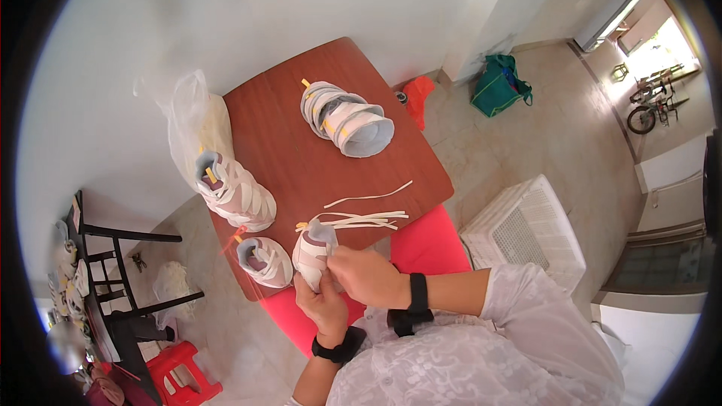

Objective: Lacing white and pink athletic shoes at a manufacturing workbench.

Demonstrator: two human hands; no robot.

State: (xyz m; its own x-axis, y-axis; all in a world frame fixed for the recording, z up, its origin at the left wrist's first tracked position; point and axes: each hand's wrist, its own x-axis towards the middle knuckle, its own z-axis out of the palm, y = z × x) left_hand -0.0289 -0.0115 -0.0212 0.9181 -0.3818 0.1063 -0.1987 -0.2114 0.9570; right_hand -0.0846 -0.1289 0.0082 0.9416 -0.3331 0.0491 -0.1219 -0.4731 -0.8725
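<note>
Both hands work at the near edge of a reddish-brown wooden table (301, 158), w/ a small pale pink-and-white high-top sneaker (313, 252) held between them. Left hand (325, 302) is curled under and around the shoe's lower end, fingers closed on it; right hand (366, 274) comes in from the side, fingertips pinched at the shoe's upper/side part, prob. on a lace end, but can't tell exactly what is pinched. Each wrist carries a black band. A bundle of flat white laces (361, 219) lies on the tabletop just beyond the held shoe, touching or nearly touching its top; one separate lace (368, 196) lies a bit farther up, apart from the bundle. To the left of the held shoe, a second small sneaker (265, 261) sits at the table edge, orange tag near it. Above that, a taller sneaker of the same colours (235, 192) stands beside a clear plastic bag (192, 124) at the table's left edge. Far side of table: a stack of grey-white shoe uppers (344, 118) w/ yellow tags, well apart from the hands. Red stool seat (429, 244) shows below the table edge, near the right forearm. On the floor to the right, a white slatted crate (523, 233); farther off, a green bag (498, 84).
</note>
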